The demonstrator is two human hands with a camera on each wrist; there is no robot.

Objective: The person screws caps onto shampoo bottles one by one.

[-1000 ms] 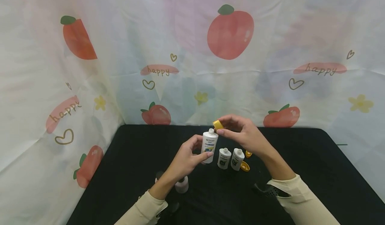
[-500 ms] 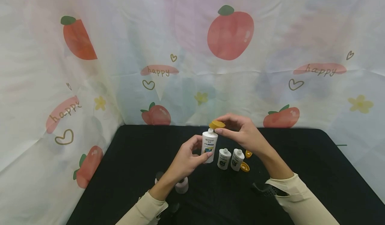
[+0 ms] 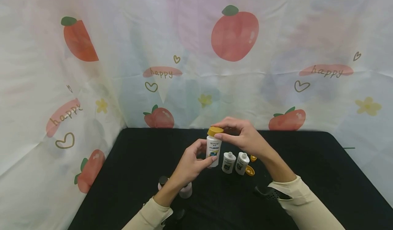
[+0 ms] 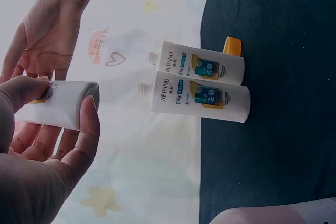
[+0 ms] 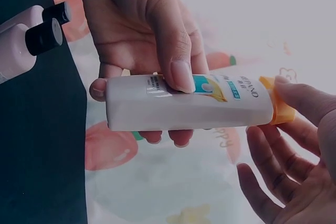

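My left hand point(image 3: 194, 160) grips a white shampoo bottle point(image 5: 189, 111) round its body and holds it upright above the table. A yellow-orange cap point(image 3: 215, 131) sits over the bottle's neck, pinched between the thumb and fingers of my right hand point(image 3: 242, 136). The right wrist view has the cap against the bottle's top; whether it is fastened cannot be seen. To the right of the held bottle, two uncapped white bottles point(image 3: 228, 162) point(image 4: 202, 95) stand side by side on the table.
Behind the uncapped bottles lie two yellow caps point(image 3: 250, 170) point(image 4: 232, 46). Two pinkish bottles with black caps point(image 5: 44, 36) stand near my left forearm, partly hidden by it in the head view. A printed curtain point(image 3: 196, 52) rises behind the black table point(image 3: 138, 151).
My right hand has turned the cap over level and moved it left and down onto the neck of the bottle. The left hand and its bottle have stayed nearly still.
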